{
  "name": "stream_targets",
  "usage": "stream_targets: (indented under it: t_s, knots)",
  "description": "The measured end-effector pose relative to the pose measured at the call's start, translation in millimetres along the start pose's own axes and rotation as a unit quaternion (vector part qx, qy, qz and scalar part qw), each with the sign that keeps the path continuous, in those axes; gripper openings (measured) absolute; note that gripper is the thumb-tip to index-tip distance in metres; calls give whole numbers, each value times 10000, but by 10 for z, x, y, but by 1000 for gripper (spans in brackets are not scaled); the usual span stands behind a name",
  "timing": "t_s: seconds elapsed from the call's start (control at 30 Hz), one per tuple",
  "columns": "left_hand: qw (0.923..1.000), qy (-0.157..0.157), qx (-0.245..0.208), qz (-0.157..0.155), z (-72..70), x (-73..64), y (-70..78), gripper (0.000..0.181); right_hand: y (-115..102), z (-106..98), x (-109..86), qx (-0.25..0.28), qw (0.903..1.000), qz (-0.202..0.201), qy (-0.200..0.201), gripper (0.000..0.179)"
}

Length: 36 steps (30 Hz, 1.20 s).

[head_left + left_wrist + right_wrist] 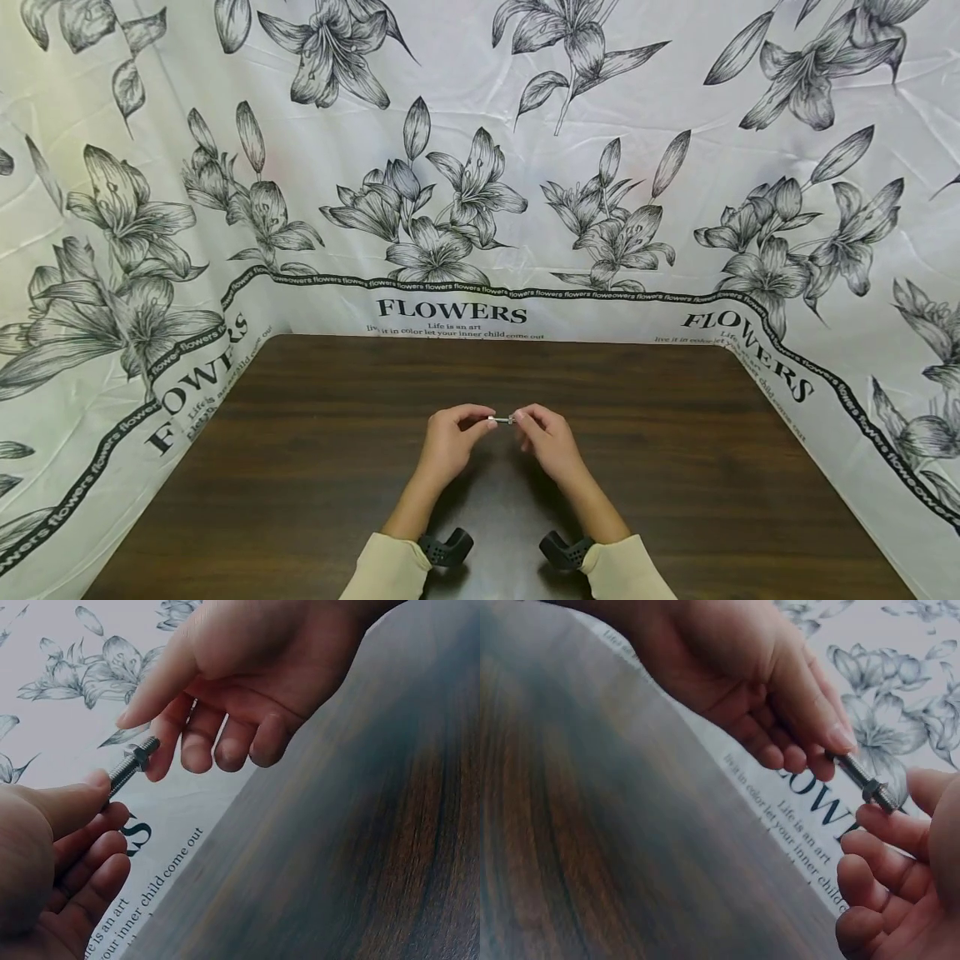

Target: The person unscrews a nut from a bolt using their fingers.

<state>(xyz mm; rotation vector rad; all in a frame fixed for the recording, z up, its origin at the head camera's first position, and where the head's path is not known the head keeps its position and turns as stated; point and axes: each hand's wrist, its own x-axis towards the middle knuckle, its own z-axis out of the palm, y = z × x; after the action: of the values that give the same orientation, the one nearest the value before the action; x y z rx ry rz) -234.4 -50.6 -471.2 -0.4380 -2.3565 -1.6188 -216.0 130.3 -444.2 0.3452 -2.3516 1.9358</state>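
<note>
Between thumb and index finger, my left hand [447,443] pinches a metal bolt [122,775] by its head end. A hex nut [136,756] sits threaded near the bolt's free end, with a short length of thread showing past it. My right hand [553,445] is at that free end. Its index finger [889,823] lies right at the nut side of the bolt, while the thumb stands apart from it with a gap between. The other right fingers are loosely bent. Most of the bolt's head is hidden by the left fingertips.
Below the hands is a dark wooden table [315,467]. A white cloth [465,208] printed with flowers and lettering hangs behind and along both sides. Dark wrist devices sit at both cuffs, the left device [447,548] and the right device [564,552].
</note>
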Motion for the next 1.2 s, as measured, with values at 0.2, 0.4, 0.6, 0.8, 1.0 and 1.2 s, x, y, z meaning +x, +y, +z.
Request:
stream_targets:
  t_s: [0.2, 0.4, 0.6, 0.8, 1.0, 1.2]
  knots:
    - [9999, -103, -32, 82, 19, -1, 19, 12, -36, -1, 21, -83, 9989, 416, -192, 33]
    - [9998, -30, -76, 197, 31, -8, 37, 12, -53, -16, 15, 57, 9971, 639, -412, 38]
    - [9999, 49, -82, 92, 31, -60, 19, 11, -60, -5, 5, 104, 9965, 677, -484, 34]
    - [9996, 160, -130, 184, 19, -40, 37, 11, -23, -1, 9, 487, 9980, 227, -340, 23]
    - [9996, 174, -64, 204, 1, -26, 49, 10, 22, -4, 15, 722, 9967, -197, -329, 16]
    - [9995, 196, -59, 255, -9, -38, 39, 9, 42, -5, -2, 843, 9953, -352, -334, 14]
